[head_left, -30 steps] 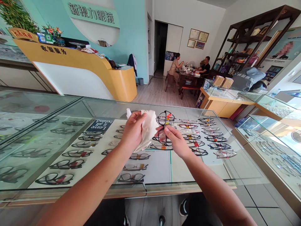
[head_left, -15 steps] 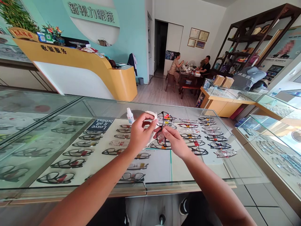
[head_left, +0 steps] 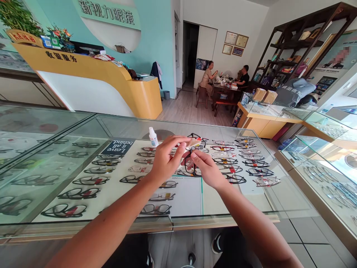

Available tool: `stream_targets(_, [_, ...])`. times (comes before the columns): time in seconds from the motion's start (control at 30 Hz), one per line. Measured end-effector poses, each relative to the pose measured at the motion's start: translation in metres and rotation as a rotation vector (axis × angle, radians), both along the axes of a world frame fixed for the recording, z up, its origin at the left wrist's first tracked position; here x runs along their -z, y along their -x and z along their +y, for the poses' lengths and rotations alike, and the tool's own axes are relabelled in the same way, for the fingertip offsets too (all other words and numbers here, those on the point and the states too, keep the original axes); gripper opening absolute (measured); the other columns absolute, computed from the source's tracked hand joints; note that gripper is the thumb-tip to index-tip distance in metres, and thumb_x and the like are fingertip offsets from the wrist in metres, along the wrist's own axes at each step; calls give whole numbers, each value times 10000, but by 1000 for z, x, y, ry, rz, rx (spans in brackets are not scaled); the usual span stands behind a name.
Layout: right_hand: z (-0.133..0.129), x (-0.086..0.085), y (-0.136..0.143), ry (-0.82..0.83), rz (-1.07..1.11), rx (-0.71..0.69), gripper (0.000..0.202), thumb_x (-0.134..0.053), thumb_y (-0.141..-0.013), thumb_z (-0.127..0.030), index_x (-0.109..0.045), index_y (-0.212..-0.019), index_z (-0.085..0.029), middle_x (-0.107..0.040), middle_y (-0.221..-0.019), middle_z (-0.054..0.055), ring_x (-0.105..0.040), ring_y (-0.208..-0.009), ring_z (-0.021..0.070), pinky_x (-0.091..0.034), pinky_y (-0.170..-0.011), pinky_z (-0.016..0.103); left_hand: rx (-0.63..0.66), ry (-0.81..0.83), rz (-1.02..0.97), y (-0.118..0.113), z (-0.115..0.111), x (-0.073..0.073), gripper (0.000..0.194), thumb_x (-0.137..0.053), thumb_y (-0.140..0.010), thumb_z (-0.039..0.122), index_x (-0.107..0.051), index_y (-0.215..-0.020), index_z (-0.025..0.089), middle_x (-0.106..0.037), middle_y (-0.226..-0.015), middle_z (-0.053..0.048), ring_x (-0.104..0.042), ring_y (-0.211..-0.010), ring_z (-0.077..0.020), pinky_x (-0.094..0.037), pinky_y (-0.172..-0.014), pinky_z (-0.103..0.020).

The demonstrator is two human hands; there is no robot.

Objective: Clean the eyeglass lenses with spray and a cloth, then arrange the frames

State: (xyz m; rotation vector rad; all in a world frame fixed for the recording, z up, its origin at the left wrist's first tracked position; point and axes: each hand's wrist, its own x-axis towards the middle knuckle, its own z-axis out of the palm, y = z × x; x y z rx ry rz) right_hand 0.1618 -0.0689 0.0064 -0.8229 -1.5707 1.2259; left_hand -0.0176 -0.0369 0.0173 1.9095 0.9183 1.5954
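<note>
My right hand (head_left: 208,169) is closed on a pair of dark-framed eyeglasses (head_left: 186,168), pinching them near the bridge. They are held upright on end, and the lower lens shows droplets. My left hand (head_left: 167,156) is closed on a pale cleaning cloth (head_left: 194,142), its fingers stretched over the upper lens, which is mostly covered. Both hands are above the glass display counter (head_left: 189,222). Left of them, a small white spray bottle (head_left: 153,137) stands on the glass top.
Rows of eyeglasses (head_left: 79,193) lie inside the counter, beside a dark sign (head_left: 118,147). Past it stands a yellow reception desk (head_left: 145,98). Two people sit at a table (head_left: 224,88) at the back. Another glass case (head_left: 326,178) stands at the right.
My left hand has moved slightly right with the cloth, from beside the eyeglasses onto the upper lens. My right hand keeps its grip on the frame.
</note>
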Motion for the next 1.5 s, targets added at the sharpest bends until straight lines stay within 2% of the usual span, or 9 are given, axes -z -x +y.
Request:
stream_targets(0.2, [-1,8,2,-67,-54,9,540,-540,-1102,-691,-646,-835,-234,-647,-881,36,-575,-840,200,-479,-803,340,-41,93,-94,-6,1,-3,67,-816,-926,336,-843,-925,275,-781,-1078,-67,-692,-987,-250,-536,-918,-352])
stream_targets(0.27, [-1,8,2,-82,-61,0,536,-530,-1109,-684,-653,-846,-234,-646,-893,39,-579,-858,205,-482,-811,339,-38,165,-160,-6,1,-3,136,-881,-872,355,-800,-936,266,-751,-1035,-52,-672,-891,-220,-529,-802,-323])
stream_targets(0.4, [-5,3,1,-61,-42,-40,501,-527,-1116,-675,-708,-961,-234,-671,-957,46,-592,-859,203,-498,-830,346,-39,329,-184,1,4,-4,383,-1003,-748,431,-685,-868,254,-633,-769,18,-560,-669,-158,-422,-609,-272])
stream_targets(0.53, [-8,-1,0,-67,-28,-52,472,-529,-1126,-648,-724,-1007,-236,-676,-982,46,-588,-845,194,-495,-820,343,208,499,-26,9,8,-8,507,-853,-876,670,-639,-728,235,-600,-649,9,-565,-589,-162,-435,-603,-295])
stream_targets(0.6, [-10,-2,1,-76,-30,-65,468,-530,-1126,-646,-726,-1007,-238,-673,-971,45,-579,-845,196,-494,-816,343,333,549,-27,12,8,-11,554,-780,-922,721,-623,-704,236,-574,-633,11,-584,-562,-167,-474,-609,-309])
stream_targets(0.83, [-13,-7,3,-50,1,-96,459,-546,-1117,-656,-725,-1072,-236,-690,-931,45,-573,-827,199,-478,-802,351,499,661,-231,11,4,-16,468,-891,-867,623,-663,-743,233,-547,-623,18,-589,-530,-153,-511,-548,-297])
stream_targets(1.07, [-14,-12,4,-69,-17,-105,518,-550,-1104,-684,-708,-971,-208,-671,-925,49,-558,-852,188,-472,-809,335,675,790,-421,12,9,-13,389,-965,-831,461,-683,-782,196,-542,-611,30,-560,-533,-114,-531,-515,-240])
stream_targets(1.3, [-12,-12,1,-60,-27,-98,540,-545,-1108,-679,-716,-898,-212,-644,-849,30,-549,-818,187,-478,-805,334,714,764,-484,12,5,-15,302,-946,-861,378,-710,-962,220,-556,-696,41,-566,-567,-112,-531,-478,-223])
stream_targets(1.5, [-10,-8,-1,-9,30,-144,506,-568,-1109,-661,-784,-987,-220,-700,-864,31,-595,-842,195,-489,-850,341,681,694,-384,15,2,-18,407,-937,-875,374,-698,-1168,224,-596,-664,62,-578,-493,-121,-554,-461,-254])
